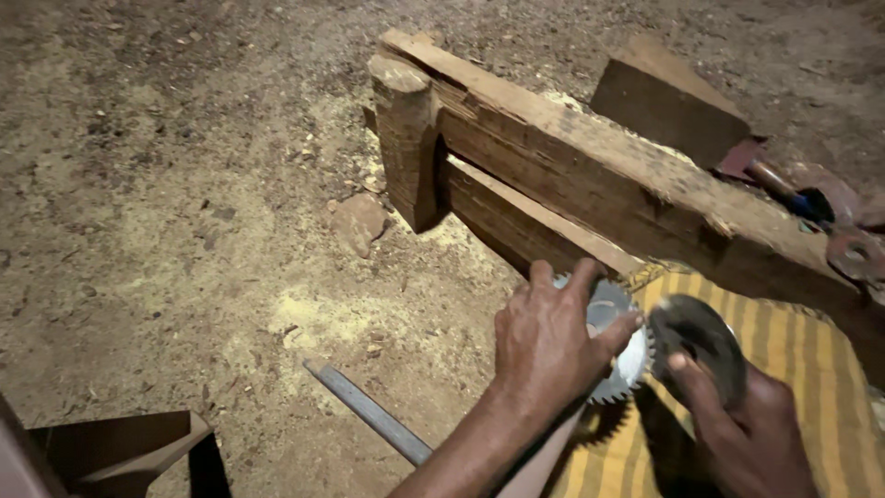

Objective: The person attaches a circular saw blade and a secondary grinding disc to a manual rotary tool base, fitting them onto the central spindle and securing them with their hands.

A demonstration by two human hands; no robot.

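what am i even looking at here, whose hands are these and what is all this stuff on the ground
One picture, from a camera worn on a person's head, looking down at their own two bare hands. No machine is involved. The left hand grips a toothed circular saw blade. The right hand holds a dark round disc beside it. Under them lies a yellow striped cloth. Ahead stands a rough wooden beam frame on dirt ground strewn with sawdust. A grey metal bar lies on the ground, and a stone sits near the frame.

two toothed saw blades (619, 355) (one mostly hidden), one dark disc (701, 337).
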